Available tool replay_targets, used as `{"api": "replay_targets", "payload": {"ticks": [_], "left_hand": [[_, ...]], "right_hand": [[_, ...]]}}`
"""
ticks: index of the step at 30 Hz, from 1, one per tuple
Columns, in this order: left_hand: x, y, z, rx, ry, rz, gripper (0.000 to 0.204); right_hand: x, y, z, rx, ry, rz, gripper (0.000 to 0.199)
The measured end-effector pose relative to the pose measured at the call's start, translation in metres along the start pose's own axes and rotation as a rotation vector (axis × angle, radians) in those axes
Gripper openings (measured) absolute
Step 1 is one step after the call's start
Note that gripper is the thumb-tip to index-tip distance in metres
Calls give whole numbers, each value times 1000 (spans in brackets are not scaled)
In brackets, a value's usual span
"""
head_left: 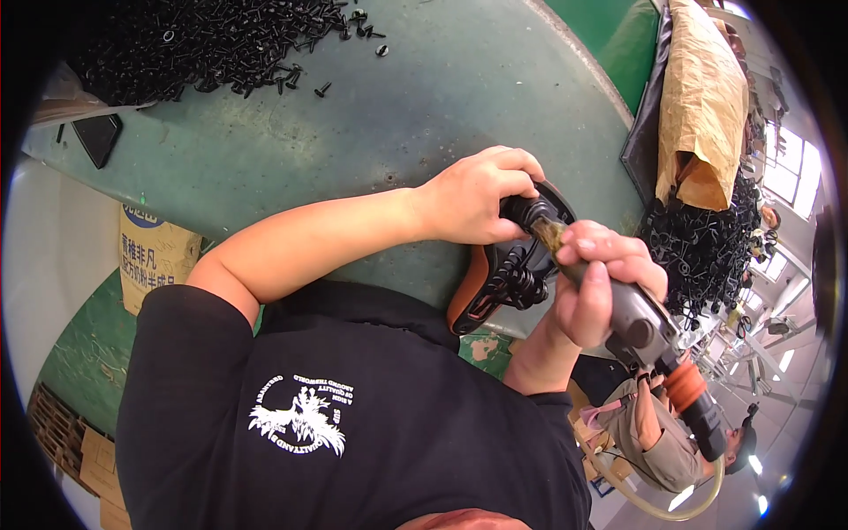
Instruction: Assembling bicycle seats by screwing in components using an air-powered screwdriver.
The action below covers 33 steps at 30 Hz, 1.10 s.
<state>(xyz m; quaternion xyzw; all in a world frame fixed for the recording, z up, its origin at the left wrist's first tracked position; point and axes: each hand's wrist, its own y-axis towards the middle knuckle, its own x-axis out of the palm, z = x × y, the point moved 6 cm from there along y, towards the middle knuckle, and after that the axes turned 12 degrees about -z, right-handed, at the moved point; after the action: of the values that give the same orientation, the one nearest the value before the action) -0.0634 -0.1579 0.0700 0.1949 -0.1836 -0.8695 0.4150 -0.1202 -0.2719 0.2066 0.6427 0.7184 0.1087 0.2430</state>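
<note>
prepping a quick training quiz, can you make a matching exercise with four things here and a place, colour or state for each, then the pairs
1 black screws
2 paper bag
3 handheld tool
4 left hand

A gripped in the right hand
B at the black-and-orange piece
C heaped at the picture's upper left
D tan, at the picture's upper right

Pairs: 1-C, 2-D, 3-A, 4-B

Worktop: green, worn surface, extending from 10 to 1 o'clock. Brown paper bag: 2 o'clock, mouth directed toward 6. Bright window: between 2 and 3 o'clock. Co-worker in a grey-brown shirt: 4 o'clock. Brown cardboard: 8 o'clock, beside green floor. Printed tan carton: 9 o'clock, below worktop edge.
</note>
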Motion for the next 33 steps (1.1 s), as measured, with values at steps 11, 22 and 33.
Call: {"api": "replay_targets", "payload": {"ticks": [11,22,33], "left_hand": [[-13,-28,41,-129,102,-144,44],[-181,-78,21,-386,1024,-136,16],[20,-20,86,-524,-1096,-348,14]], "right_hand": [[-15,-22,-61,-166,146,31,33],[-53,-52,-59,-208,276,146,32],[-65,-64,-106,-392,393,20,30]]}}
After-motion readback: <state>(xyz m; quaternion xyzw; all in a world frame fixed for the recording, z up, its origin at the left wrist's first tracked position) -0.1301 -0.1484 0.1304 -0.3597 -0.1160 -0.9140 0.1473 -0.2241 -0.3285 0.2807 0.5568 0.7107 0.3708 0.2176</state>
